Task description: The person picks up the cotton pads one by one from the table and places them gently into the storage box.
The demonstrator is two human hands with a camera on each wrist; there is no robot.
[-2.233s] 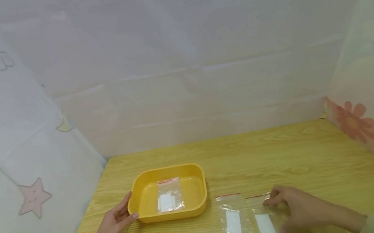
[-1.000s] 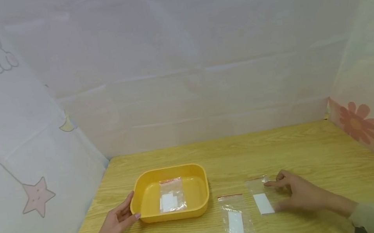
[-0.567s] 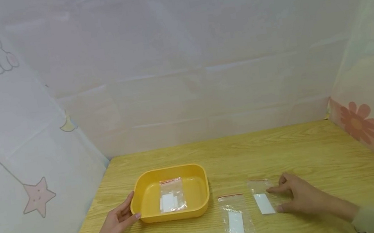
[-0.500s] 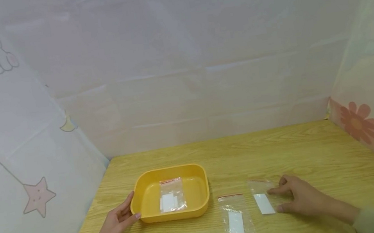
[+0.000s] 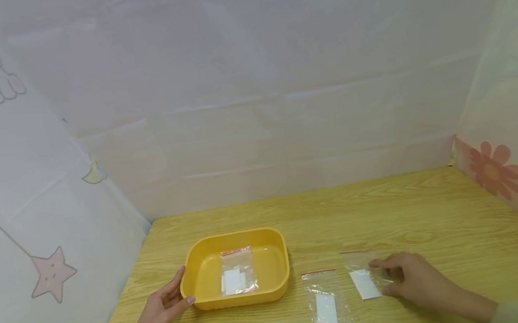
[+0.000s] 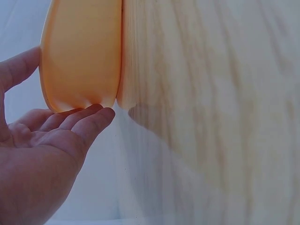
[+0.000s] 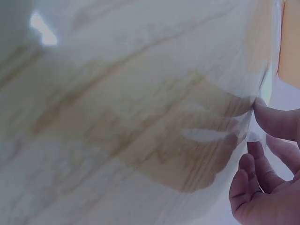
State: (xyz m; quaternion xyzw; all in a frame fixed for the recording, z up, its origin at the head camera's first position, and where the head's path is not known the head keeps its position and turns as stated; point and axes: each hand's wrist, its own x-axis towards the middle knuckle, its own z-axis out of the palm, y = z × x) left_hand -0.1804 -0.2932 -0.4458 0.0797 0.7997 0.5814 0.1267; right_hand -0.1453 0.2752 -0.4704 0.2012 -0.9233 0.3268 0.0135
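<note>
Two hands occupied: left hand (image 5: pixel 157 312) grips yellow tray (image 5: pixel 238 300) at its left end; right hand (image 5: pixel 418 281) pinches clear bag (image 5: pixel 364 283) by right edge, lift unclear.

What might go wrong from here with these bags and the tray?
The thin right bag might slip, since the right hand holds it only by one side. The left bag lies close by and might get dragged along. The tray might slide, as the left hand touches just one end.
</note>
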